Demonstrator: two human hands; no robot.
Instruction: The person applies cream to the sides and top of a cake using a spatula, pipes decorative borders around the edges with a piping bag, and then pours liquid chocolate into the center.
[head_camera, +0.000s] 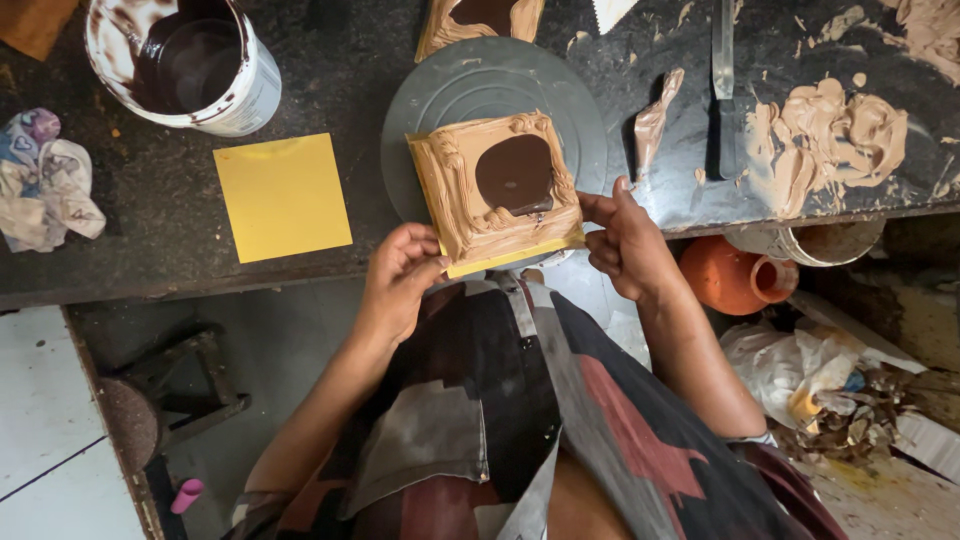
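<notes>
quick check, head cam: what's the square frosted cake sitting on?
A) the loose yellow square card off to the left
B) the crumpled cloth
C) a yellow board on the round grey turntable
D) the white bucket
C: the square cake rests on a yellow board atop the round grey turntable, with the left hand and right hand at the board's near corners; the loose yellow card lies bare to the left.

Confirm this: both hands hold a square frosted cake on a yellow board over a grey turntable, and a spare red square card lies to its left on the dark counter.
One thing is wrong: the spare square card is yellow, not red, as the head view shows. The rest stands: the left hand and right hand hold the cake over the turntable.
</notes>
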